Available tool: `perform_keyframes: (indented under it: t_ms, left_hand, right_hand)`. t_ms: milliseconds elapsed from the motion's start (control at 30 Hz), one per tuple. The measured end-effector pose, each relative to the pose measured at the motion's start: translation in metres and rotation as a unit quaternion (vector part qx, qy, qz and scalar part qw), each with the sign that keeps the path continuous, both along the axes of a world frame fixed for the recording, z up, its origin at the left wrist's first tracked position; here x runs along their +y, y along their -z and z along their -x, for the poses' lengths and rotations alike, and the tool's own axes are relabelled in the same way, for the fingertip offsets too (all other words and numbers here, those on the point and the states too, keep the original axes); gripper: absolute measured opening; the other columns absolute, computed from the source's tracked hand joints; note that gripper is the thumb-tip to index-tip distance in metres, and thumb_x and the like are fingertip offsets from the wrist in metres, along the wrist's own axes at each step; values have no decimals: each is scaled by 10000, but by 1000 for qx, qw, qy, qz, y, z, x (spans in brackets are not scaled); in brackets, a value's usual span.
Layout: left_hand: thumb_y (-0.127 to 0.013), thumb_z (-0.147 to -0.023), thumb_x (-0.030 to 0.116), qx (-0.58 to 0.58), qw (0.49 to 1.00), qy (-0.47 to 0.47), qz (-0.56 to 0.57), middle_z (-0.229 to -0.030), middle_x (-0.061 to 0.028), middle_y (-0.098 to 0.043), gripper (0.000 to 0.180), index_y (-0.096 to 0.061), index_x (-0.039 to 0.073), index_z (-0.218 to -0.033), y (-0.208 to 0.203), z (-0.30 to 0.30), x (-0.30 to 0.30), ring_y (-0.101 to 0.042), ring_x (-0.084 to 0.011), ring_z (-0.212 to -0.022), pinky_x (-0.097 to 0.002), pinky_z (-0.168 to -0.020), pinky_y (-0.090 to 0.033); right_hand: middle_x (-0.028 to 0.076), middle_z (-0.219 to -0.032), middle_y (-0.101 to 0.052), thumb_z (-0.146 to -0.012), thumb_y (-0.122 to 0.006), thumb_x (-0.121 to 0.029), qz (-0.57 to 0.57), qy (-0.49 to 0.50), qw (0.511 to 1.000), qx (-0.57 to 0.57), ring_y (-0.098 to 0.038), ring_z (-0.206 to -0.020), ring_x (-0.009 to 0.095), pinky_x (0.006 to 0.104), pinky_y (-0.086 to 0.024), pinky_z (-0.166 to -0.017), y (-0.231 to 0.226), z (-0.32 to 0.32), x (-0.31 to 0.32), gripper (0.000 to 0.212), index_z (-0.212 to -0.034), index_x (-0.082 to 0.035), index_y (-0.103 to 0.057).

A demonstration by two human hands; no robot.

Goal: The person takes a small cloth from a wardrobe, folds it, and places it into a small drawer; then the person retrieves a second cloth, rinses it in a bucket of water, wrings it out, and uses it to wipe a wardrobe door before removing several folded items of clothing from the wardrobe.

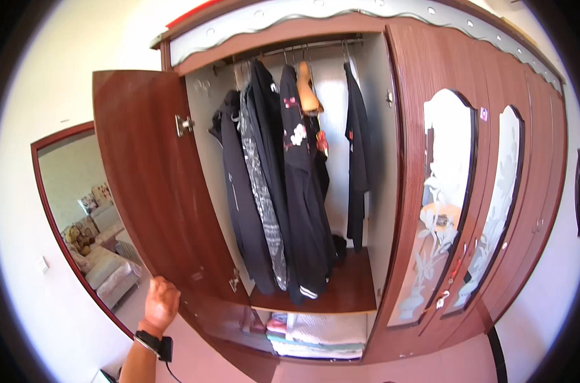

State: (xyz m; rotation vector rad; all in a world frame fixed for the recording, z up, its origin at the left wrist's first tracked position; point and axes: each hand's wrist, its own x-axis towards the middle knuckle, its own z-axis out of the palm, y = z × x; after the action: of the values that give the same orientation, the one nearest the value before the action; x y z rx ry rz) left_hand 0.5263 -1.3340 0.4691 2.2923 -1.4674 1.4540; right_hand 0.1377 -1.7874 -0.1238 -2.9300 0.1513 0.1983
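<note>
My left hand, with a black band and device at the wrist, reaches up from the lower left. Its fingers are closed round the edge of a dark brown wardrobe door, which stands swung out to the left. Behind the door, the wardrobe compartment shows several dark garments on hangers along a metal rail. One black garment hangs apart at the right. A tan hanger form shows among the clothes. My right hand is out of view.
Folded bedding lies in the lower compartment, below a brown shelf. To the right are closed wardrobe doors with patterned mirror panels. At left, a red-brown frame surrounds a view of a sofa and stuffed toys.
</note>
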Motion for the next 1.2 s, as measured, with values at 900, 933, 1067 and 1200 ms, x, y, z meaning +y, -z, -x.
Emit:
perform_keyframes:
  t_ms: [900, 933, 1067, 1200]
  left_hand:
    - [-615, -776, 51, 41, 997, -63, 22, -990, -19, -574, 70, -635, 31, -840, 6, -25, 4, -469, -229, -994, -322, -854, -409]
    - [-614, -777, 51, 41, 997, -69, 19, -988, -17, -578, 64, -638, 34, -834, 6, -25, 4, -473, -229, -995, -322, -854, -411]
    - [-611, -781, 54, 32, 996, -81, 17, -993, -17, -585, 60, -640, 38, -831, 7, -26, 4, -478, -230, -994, -325, -860, -412]
    - [-608, -802, 65, 45, 996, -77, 29, -1059, -28, -580, 65, -633, 41, -857, 12, -23, 0, -458, -248, -1089, -335, -914, -394]
  right_hand:
    - [99, -695, -632, -742, -587, -202, -402, 417, 804, 135, -627, -606, 198, 302, -505, -608, -153, 50, 55, 197, -829, -26, -601]
    - [101, -689, -631, -737, -583, -201, -412, 424, 795, 137, -627, -606, 199, 304, -506, -612, -151, 51, 55, 196, -829, -29, -602]
    - [105, -685, -630, -734, -583, -205, -398, 419, 804, 141, -629, -610, 200, 306, -507, -616, -148, 58, 54, 199, -826, -30, -603]
    - [108, -686, -632, -734, -584, -208, -399, 426, 799, 144, -633, -617, 202, 309, -511, -624, -139, 75, 51, 203, -825, -28, -606]
